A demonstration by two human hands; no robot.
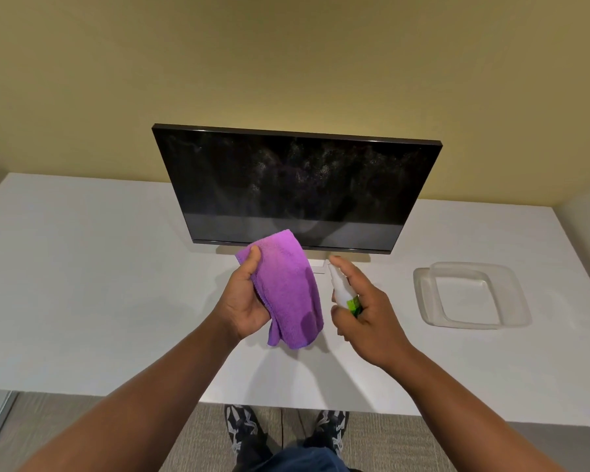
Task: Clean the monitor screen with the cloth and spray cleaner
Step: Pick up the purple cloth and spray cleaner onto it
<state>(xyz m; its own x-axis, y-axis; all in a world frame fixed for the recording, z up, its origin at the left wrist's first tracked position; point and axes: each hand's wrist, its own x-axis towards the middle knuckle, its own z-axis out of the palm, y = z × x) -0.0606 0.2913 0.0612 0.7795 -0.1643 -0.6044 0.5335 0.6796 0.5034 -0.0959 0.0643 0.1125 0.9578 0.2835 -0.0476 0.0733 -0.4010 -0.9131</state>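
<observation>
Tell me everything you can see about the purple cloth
The purple cloth looks like soft, fuzzy microfibre, folded over and draped from the left hand, whose thumb pinches its upper corner while the fingers sit hidden underneath. It hangs in the air above the white desk, just in front of the monitor's lower edge; whether it touches the monitor cannot be told. Two darker patches show on it, possibly damp spots or shadows. A stitched edge runs along its left side.

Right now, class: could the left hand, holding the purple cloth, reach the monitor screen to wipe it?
Probably yes. The left hand holds the purple cloth just below the monitor screen, with nothing between them; the right hand with the spray bottle sits off to the side.
</observation>
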